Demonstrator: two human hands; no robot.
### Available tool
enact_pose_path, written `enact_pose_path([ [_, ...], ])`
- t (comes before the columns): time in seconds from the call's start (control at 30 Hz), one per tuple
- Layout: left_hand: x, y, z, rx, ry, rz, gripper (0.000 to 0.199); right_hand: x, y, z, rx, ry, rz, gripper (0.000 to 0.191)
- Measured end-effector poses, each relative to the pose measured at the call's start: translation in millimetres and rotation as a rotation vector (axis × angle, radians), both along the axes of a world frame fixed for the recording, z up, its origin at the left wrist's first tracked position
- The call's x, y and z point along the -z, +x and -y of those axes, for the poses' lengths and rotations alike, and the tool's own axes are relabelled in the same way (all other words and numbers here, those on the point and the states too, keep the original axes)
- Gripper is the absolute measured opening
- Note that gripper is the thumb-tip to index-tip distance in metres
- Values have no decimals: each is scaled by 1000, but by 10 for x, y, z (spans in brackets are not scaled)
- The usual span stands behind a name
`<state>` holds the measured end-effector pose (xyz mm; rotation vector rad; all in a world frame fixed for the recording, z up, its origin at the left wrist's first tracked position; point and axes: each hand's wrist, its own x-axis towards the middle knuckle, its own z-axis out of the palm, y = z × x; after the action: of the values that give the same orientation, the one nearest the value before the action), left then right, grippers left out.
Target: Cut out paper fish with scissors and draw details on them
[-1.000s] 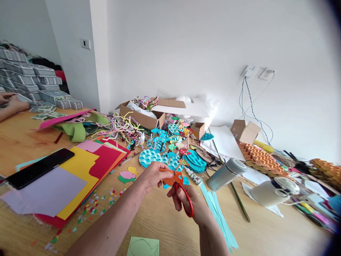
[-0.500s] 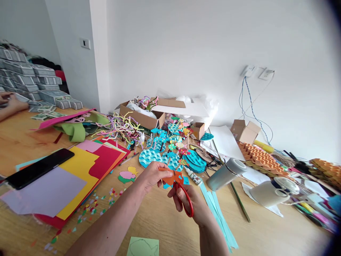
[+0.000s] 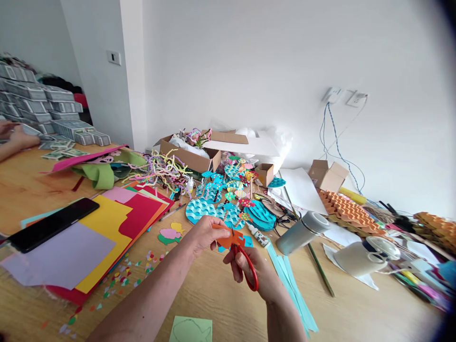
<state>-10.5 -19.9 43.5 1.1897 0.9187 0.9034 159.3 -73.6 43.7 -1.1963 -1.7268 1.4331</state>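
Between thumb and fingers, my left hand (image 3: 212,232) pinches a piece of orange paper (image 3: 237,238) with a partly cut outline. My right hand (image 3: 249,271) is wrapped round the red handles of a pair of scissors (image 3: 253,275). The scissor blades meet the lower edge of the orange paper, and part of them is hidden behind it. Just left of my hands lie pink, green and yellow paper fish cut-outs (image 3: 169,235). A light green sheet (image 3: 191,329) with a drawn fish outline rests on the table below my hands.
Coloured paper sheets (image 3: 107,223) and a black phone (image 3: 53,224) lie on the left. A grey flask (image 3: 302,232), a white kettle (image 3: 366,255) and blue paper strips (image 3: 290,280) are at right. Blue wavy discs (image 3: 201,211) sit ahead. Another person's hand (image 3: 21,137) shows far left.
My right hand and the scissors have shifted very slightly against the orange paper. At the far left, the other person's hand has moved a little.
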Motion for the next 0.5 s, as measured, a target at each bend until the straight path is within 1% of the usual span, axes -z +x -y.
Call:
enact_pose_path([
  [0.5, 15, 15, -2, -14, -32, 42, 27, 20, -5, -23, 21, -25, 6, 66],
])
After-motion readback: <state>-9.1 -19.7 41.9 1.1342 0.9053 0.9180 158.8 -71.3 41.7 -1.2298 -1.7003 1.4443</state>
